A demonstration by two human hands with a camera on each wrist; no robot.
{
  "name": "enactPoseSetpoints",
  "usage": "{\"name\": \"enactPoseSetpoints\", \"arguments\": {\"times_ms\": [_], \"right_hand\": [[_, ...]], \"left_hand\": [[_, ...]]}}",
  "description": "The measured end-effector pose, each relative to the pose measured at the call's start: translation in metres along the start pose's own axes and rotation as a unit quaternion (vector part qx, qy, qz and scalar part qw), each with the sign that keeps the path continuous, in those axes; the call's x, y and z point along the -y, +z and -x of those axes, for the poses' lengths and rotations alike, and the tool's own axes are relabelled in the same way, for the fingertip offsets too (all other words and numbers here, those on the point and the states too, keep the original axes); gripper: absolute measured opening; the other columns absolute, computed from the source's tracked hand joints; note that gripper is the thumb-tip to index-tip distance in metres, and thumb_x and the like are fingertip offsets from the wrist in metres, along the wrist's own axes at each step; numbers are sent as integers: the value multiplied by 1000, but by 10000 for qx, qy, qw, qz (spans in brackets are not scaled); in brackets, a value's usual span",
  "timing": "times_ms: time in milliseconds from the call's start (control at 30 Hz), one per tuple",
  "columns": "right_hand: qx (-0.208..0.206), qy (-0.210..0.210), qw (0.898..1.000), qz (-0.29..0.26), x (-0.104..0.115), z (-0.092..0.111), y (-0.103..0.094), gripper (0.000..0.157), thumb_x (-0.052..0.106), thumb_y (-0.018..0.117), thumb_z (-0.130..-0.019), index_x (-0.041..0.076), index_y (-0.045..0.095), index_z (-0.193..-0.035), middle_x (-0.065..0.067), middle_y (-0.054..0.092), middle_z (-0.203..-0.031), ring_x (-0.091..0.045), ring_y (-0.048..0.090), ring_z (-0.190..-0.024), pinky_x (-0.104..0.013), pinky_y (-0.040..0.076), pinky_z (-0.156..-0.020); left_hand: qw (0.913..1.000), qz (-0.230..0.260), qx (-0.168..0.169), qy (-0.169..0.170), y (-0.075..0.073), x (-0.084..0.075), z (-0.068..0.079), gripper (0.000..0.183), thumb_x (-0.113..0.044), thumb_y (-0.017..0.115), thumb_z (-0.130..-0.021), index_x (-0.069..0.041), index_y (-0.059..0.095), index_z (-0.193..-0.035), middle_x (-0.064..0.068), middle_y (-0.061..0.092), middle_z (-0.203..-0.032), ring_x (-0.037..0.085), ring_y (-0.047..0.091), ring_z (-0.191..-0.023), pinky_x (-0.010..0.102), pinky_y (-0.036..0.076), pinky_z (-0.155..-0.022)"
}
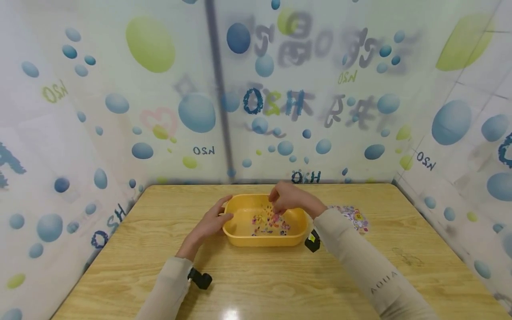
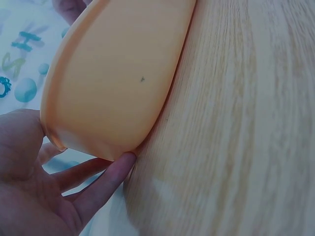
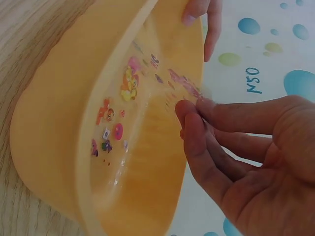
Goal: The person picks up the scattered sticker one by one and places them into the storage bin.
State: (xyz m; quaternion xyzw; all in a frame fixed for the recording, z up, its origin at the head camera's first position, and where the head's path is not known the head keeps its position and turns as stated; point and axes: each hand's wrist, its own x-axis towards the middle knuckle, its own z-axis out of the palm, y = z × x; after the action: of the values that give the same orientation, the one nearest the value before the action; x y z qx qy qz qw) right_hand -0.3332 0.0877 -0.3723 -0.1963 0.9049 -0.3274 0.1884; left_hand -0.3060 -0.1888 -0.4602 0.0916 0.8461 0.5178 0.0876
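A yellow plastic basin (image 1: pixel 264 241) stands on the table, with clear printed sticker sheet (image 3: pixel 129 88) showing colourful cartoon figures inside it. My left hand (image 1: pixel 212 222) grips the basin's left end, thumb over the rim and fingers against the outer wall, as the left wrist view shows. Over the far right part of the basin, my right hand (image 1: pixel 289 198) pinches a see-through piece with pink prints (image 3: pixel 184 82) between thumb and fingertips. In the right wrist view this piece overlaps the basin's inside; its lower extent is hard to make out.
Beside the basin on the right, partly behind the right sleeve, lies a pile of colourful stickers (image 1: pixel 356 218) on the wooden table (image 1: pixel 248 275). A black wrist camera (image 1: pixel 200 278) sits on the left wrist. A bubble-printed curtain (image 1: pixel 280 146) stands behind the table.
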Motion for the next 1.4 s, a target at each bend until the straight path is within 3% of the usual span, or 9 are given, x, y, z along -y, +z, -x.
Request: {"name": "enactPoseSetpoints", "arguments": {"times_ms": [433,800,933,1133,1400], "right_hand": [[404,854,9954,185,-5,-10,2,31,7,69,-85,-3,66,-114,-11,68,-95,-21,70,-68,-34,58,-68],[949,1133,9889,132,-16,-16,9,9,6,70,-83,-1,73,-88,-11,71,-82,-26,71,-74,-39,58,-76],[1058,1167,9874,162,-18,-16,11,8,5,69,-83,0,74,-87,-12,72,-81,-28,71,-77,-38,58,-76],[1047,1315,9849,405,-18,-18,12,10,11,69,-85,3,73,-87,-12,67,-76,-26,70,-72,-35,58,-72],[1068,1619,9791,606,-15,-18,14,18,19,67,-88,4,73,-97,-10,63,-79,-19,63,-64,-33,58,-69]], "left_hand": [[10000,93,-4,-17,1,0,-1,59,-22,54,-98,-31,28,-151,23,42,-142,34,57,-112,36,58,-69],[10000,15,-76,20,1,2,-1,59,-23,55,-98,-33,30,-150,20,44,-142,34,55,-115,36,57,-69],[10000,-12,-87,-15,2,1,-1,58,-25,55,-97,-33,30,-149,19,43,-143,35,53,-118,36,57,-72],[9997,202,-60,-98,3,-2,-1,57,-22,53,-98,-32,30,-150,23,43,-141,34,59,-110,38,58,-69],[9996,223,-118,-122,4,0,-1,58,-20,54,-98,-32,31,-150,24,43,-142,34,59,-110,38,58,-69]]}}
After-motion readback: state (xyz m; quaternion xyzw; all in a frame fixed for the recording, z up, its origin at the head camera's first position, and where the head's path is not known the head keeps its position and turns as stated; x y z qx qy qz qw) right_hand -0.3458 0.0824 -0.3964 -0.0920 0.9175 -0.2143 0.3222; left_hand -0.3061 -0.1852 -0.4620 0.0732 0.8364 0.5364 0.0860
